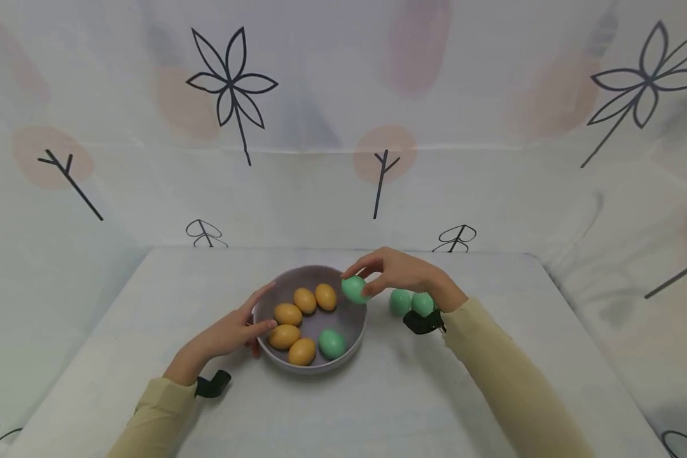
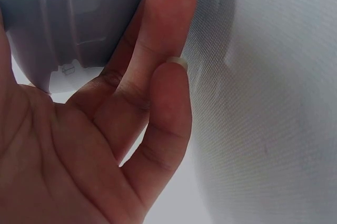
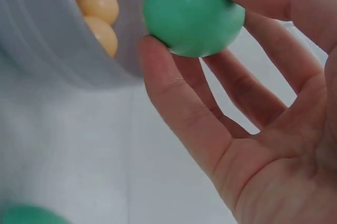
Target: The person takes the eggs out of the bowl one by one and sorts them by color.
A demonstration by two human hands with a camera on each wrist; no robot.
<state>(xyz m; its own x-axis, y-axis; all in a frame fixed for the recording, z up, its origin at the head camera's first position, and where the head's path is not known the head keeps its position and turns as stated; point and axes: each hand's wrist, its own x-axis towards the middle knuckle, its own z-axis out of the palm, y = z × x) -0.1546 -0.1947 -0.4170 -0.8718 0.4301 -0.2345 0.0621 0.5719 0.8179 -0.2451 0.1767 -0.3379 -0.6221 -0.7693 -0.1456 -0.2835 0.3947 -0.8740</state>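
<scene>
A grey-purple bowl (image 1: 352,321) holds several orange-yellow eggs (image 1: 305,300) and one green egg (image 1: 332,344). My left hand (image 1: 223,332) grips its left side, thumb over the rim and other fingers along the outer wall, as the left wrist view shows. Between the thumb and fingertips of my right hand (image 1: 409,272) is another green egg (image 1: 353,289), held at the bowl's right rim. In the right wrist view this pinched egg (image 3: 192,13) overlaps the bowl's edge (image 3: 100,74).
Green eggs (image 1: 400,303) lie on the white table (image 1: 298,413) to the right of the bowl, partly behind the right wrist. A pale cloth with line-drawn flowers (image 1: 230,83) hangs behind and at the sides.
</scene>
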